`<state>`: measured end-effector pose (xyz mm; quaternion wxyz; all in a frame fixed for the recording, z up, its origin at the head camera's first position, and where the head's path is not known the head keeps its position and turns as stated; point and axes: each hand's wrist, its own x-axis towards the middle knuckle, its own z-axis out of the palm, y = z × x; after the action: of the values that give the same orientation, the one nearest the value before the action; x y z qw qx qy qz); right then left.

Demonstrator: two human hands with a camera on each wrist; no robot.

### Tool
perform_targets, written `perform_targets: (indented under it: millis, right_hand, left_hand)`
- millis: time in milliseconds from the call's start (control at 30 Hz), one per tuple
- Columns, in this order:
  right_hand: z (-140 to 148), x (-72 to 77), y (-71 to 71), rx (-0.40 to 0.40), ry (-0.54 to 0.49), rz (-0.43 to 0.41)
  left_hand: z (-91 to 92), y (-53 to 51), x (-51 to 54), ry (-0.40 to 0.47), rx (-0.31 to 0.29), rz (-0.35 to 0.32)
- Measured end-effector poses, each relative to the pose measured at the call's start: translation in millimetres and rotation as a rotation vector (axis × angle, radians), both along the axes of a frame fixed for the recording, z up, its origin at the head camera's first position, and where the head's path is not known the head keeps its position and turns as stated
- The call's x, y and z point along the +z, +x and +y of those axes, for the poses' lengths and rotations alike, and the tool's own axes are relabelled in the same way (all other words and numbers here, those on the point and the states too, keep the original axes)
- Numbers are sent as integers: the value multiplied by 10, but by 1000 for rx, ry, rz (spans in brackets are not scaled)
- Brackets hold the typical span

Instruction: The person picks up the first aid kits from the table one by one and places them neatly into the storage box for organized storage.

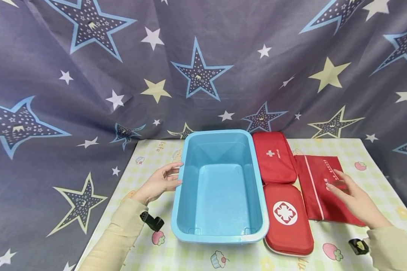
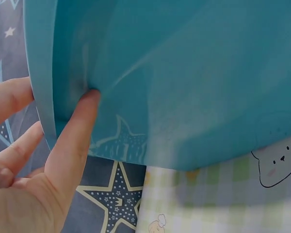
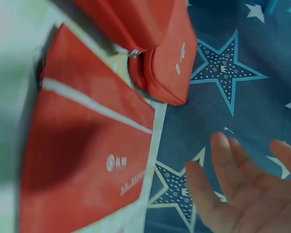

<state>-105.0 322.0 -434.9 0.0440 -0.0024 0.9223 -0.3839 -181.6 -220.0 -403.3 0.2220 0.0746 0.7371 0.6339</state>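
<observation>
A blue bin [image 1: 222, 203] stands upright with its inside bare. My left hand [image 1: 159, 182] is at its left rim, fingers loosely bent and spread. In the left wrist view, the thumb of my left hand [image 2: 46, 170] touches the outer wall of the bin [image 2: 184, 87] below the lip, and other fingertips meet the lip's edge. My right hand [image 1: 357, 199] hovers with parted fingers over a flat red pouch [image 1: 329, 203] with a white stripe. In the right wrist view, my right hand [image 3: 247, 189] holds nothing, beside the pouch [image 3: 87, 155].
Against the bin's right side lie a soft red first-aid bag [image 1: 276, 158] at the back and a red hard case [image 1: 288, 233] with a white round emblem in front. A checked cloth [image 1: 186, 259] covers the table; a grey-blue star curtain [image 1: 230, 109] hangs behind.
</observation>
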Motion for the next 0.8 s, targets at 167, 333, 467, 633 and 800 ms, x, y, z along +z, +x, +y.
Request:
perform_targets:
  millis: [167, 333, 467, 633, 800]
  right_hand:
    - [60, -31, -35, 60, -246, -109]
    - [156, -103, -68, 167, -536, -182]
    - [227, -178, -101, 292, -801, -276]
    - [290, -233, -131, 397, -969, -422]
    - [304, -255, -139, 447, -1004, -494]
  left_hand:
    - [-1, 6, 21, 24, -3, -8]
    - [0, 12, 33, 26, -8, -8]
    - [3, 13, 29, 25, -6, -11]
    - [0, 18, 4, 23, -11, -13]
    - [-8, 24, -20, 31, -11, -16]
